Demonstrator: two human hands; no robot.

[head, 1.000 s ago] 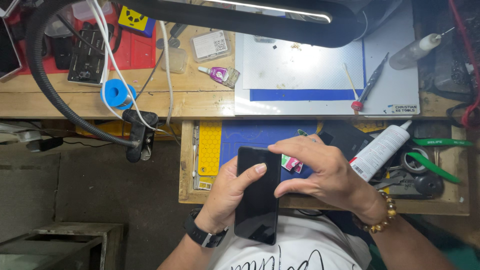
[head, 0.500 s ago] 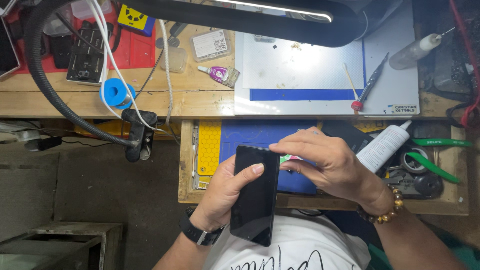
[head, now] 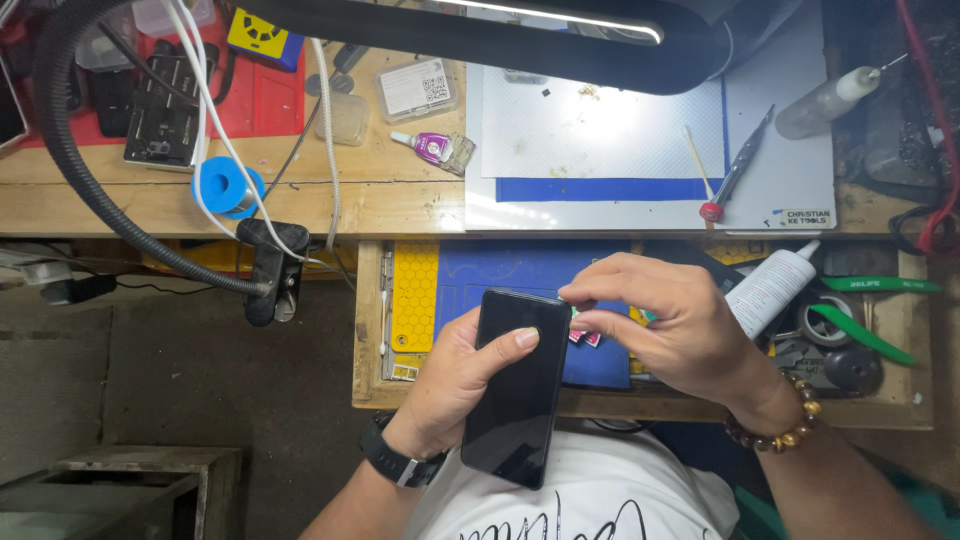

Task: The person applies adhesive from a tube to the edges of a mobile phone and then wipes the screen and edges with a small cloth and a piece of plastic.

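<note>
Far to the left I see a red tray (head: 262,95) on the wooden bench (head: 400,205) with a black tool block (head: 163,95) lying in it, and a blue roll of tape (head: 225,186) sits just near of it. A small clear box (head: 412,88) rests farther right on the wood.

Below the bench an open wooden drawer (head: 368,330) holds a yellow mat (head: 414,297) and a blue mat (head: 525,270) side by side. On its right side lie a white glue bottle (head: 770,289) and green tweezers (head: 860,333).

My left hand (head: 455,385) is wrapped around a black phone (head: 517,385) — fingers behind it, thumb pressed flat on the dark glass. The phone stands over the near edge of the drawer, tilted a bit, its top corner by the blue mat.

My right hand (head: 670,325) is just right of the phone. Its fingertips pinch at the phone's top right corner — I cannot tell if they hold anything small. Little pink bits (head: 584,339) peek out under that hand, on the blue mat.
</note>
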